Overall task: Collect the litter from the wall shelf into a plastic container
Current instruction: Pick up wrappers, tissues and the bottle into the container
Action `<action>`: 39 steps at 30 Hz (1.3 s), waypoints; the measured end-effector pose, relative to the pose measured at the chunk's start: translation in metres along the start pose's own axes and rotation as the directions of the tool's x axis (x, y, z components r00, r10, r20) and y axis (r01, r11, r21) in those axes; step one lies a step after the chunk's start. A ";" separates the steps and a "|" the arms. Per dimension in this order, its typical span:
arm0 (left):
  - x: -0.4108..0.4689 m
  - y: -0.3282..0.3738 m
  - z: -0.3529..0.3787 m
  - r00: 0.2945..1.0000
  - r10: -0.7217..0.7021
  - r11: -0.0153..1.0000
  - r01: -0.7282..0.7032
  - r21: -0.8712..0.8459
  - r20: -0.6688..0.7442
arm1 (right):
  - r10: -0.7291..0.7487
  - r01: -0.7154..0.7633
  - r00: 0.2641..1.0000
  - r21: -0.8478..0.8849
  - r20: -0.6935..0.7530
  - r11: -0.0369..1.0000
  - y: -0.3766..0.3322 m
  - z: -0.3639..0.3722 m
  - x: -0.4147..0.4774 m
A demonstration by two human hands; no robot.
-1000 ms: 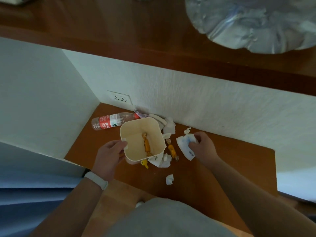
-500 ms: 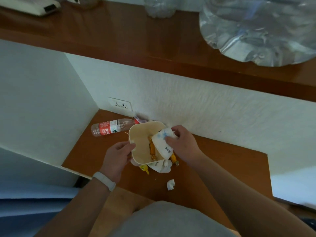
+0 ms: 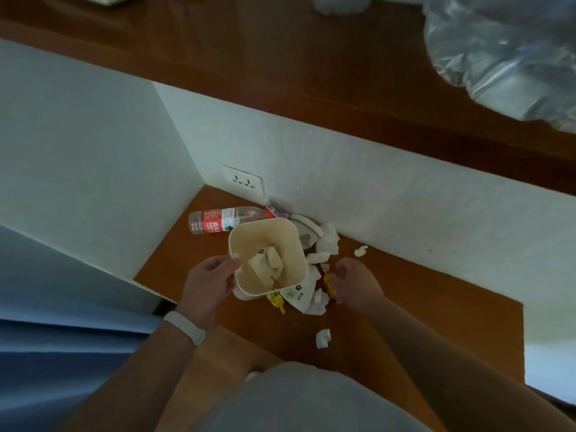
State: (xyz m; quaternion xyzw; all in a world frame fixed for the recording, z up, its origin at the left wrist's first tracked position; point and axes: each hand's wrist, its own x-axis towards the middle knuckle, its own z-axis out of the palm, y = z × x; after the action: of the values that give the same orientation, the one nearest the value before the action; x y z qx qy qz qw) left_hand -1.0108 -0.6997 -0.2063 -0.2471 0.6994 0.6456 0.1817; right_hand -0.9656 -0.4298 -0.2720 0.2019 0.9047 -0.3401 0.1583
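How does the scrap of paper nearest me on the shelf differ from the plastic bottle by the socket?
The paper scrap is small, white and crumpled; the plastic bottle is much longer, clear, with a red label. The scrap lies alone near the shelf's front edge, while the bottle lies on its side at the back, partly hidden behind the container. Both are still on the shelf, outside the container, and in neither hand.

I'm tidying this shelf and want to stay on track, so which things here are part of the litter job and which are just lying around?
Part of the job:
plastic container, held by left hand
right hand, at the orange wrapper
plastic bottle
tissue scraps
printed packet

Just lying about:
wall socket
clear plastic bag on the upper shelf
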 end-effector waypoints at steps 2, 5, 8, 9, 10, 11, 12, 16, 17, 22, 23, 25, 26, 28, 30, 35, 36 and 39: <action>0.001 -0.002 -0.003 1.000 -0.020 1.000 0.019 -0.006 -0.023 | 0.035 -0.032 0.998 -0.056 0.047 0.998 0.016 0.014 0.011; -0.004 -0.003 -0.006 0.999 -0.011 1.000 0.010 -0.020 -0.045 | 0.057 -0.045 0.994 -0.114 0.097 0.992 0.028 0.029 0.020; -0.010 -0.003 -0.010 0.998 -0.003 1.000 0.002 -0.021 -0.060 | 0.067 -0.050 0.991 -0.151 0.112 0.987 0.034 0.040 0.025; -0.011 -0.003 -0.012 0.998 -0.004 1.000 0.003 -0.026 -0.062 | 0.067 -0.049 0.992 -0.159 0.110 0.986 0.035 0.043 0.025; -0.012 -0.003 -0.013 0.998 -0.006 1.000 0.004 -0.029 -0.066 | 0.066 -0.048 0.992 -0.167 0.105 0.985 0.037 0.045 0.027; -0.013 -0.003 -0.013 0.997 -0.007 1.000 0.005 -0.031 -0.072 | 0.062 -0.044 0.993 -0.176 0.097 0.983 0.038 0.047 0.027; -0.014 -0.003 -0.014 0.997 -0.007 1.000 0.004 -0.027 -0.078 | 0.056 -0.039 0.994 -0.183 0.091 0.982 0.039 0.048 0.027; -0.015 -0.005 -0.015 0.994 -0.012 0.999 0.008 -0.033 -0.105 | 0.034 -0.018 0.996 -0.197 0.081 0.980 0.044 0.051 0.023; -0.015 -0.005 -0.015 0.995 -0.011 0.999 0.008 -0.033 -0.102 | 0.032 -0.017 0.997 -0.195 0.074 0.981 0.044 0.051 0.021; -0.012 -0.007 -0.013 0.998 -0.006 0.999 0.004 -0.032 -0.067 | -0.004 0.000 0.999 -0.115 -0.033 0.993 0.043 0.035 0.008; -0.012 -0.006 -0.012 0.998 -0.012 0.999 0.010 -0.031 -0.059 | -0.014 0.008 0.998 -0.088 -0.061 0.996 0.041 0.029 0.004; -0.011 -0.004 -0.009 0.999 -0.014 1.000 0.013 -0.022 -0.037 | -0.042 0.039 0.991 -0.026 -0.127 0.999 0.032 0.015 -0.004; -0.011 -0.004 -0.008 1.000 -0.009 1.000 0.008 -0.015 -0.028 | -0.066 0.067 0.984 0.001 -0.167 0.998 0.026 0.008 -0.008; -0.012 -0.002 -0.004 1.000 0.001 1.000 -0.001 -0.004 -0.012 | -0.130 0.143 0.963 0.036 -0.237 0.989 0.011 -0.006 -0.018; -0.011 0.000 0.001 1.000 0.000 1.000 0.000 0.005 -0.002 | -0.211 0.231 0.938 0.042 -0.273 0.972 -0.007 -0.019 -0.028; -0.007 0.004 0.012 0.999 0.001 1.000 -0.002 0.025 0.052 | -0.357 0.359 0.903 -0.038 -0.241 0.933 -0.041 -0.035 -0.048; -0.007 0.004 0.015 0.998 0.009 1.000 -0.010 0.026 0.063 | -0.384 0.380 0.897 -0.065 -0.220 0.923 -0.045 -0.035 -0.050; -0.007 0.007 0.020 0.995 0.025 0.999 -0.028 0.029 0.092 | -0.418 0.403 0.893 -0.118 -0.164 0.907 -0.051 -0.033 -0.053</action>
State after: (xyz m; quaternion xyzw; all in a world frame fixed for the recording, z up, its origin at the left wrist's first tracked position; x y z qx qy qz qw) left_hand -1.0106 -0.6785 -0.1982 -0.2055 0.7032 0.6479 0.2086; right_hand -0.9489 -0.4563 -0.1977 0.0304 0.9506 -0.3088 0.0060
